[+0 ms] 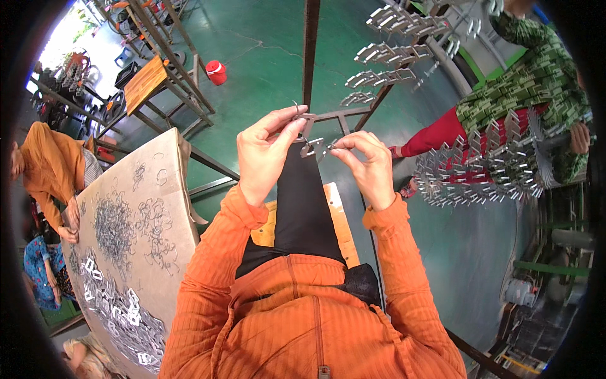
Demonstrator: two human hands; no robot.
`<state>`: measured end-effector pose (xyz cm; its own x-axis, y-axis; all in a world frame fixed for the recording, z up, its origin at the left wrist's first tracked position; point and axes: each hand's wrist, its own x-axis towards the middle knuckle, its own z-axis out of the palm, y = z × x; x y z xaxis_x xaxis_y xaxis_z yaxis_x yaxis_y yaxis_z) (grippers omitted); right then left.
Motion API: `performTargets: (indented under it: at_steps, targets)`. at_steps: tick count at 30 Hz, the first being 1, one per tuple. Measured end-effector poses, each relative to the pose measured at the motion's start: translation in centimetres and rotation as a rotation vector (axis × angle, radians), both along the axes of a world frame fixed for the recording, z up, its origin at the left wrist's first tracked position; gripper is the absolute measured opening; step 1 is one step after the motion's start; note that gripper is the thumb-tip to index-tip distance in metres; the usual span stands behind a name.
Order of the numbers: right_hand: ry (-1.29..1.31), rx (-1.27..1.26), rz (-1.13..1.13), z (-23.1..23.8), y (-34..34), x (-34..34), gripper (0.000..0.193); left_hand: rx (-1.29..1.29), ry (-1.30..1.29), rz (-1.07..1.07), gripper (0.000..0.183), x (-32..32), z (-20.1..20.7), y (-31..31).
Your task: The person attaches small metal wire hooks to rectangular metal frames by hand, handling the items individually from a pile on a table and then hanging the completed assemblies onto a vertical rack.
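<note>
Two-Handed Hold, Small Metal Parts

Left hand (260,155): fingers pinching a thin curved wire (296,108). Right hand (369,165): fingers pinching a small dark piece (328,148), shape unclear. Metal bracket (309,147): between both hands. Table (175,189), left: wire hooks (115,228), flat links (129,319), heaped.

No text, label, number or sign can be read in this view, and any marking on the small red bucket (216,72) or the heaped metal pieces (133,314) is too small to make out.

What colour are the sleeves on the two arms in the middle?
The sleeves are bright orange with ribbed lines; the head view shows them best.
</note>
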<state>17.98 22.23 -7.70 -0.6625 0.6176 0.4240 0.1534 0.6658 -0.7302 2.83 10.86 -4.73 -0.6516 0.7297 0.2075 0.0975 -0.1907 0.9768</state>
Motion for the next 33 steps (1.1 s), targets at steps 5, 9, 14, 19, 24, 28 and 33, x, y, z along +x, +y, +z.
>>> performTargets:
  at_steps: [5,9,14,19,24,28,33]
  targets:
    - [0.017,-0.048,0.091,2.6,-0.5,-1.6,0.010,0.017,0.016,0.046,0.025,-1.1,0.1,-1.2]
    - [0.071,-0.086,0.186,4.0,-0.7,-3.3,0.010,0.023,0.008,0.064,0.025,-2.0,0.6,-2.3]
    - [0.080,-0.090,0.264,5.7,-1.4,-5.2,0.010,0.007,0.019,0.064,0.025,-3.1,2.0,-3.7]
    - [0.045,-0.088,0.324,8.8,-1.6,-6.8,0.010,-0.012,0.016,0.094,0.025,-4.0,3.2,-5.0]
    - [0.082,-0.041,0.411,11.3,-1.9,-8.9,0.010,0.002,0.005,0.181,0.021,-4.4,3.7,-6.1]
    - [0.084,-0.052,0.532,12.9,-3.4,-11.3,0.008,0.026,0.018,0.245,0.024,-5.0,3.1,-8.7]
    - [0.052,-0.107,0.608,13.5,-3.9,-13.9,0.011,-0.031,0.058,0.401,0.024,-4.3,3.9,-11.7]
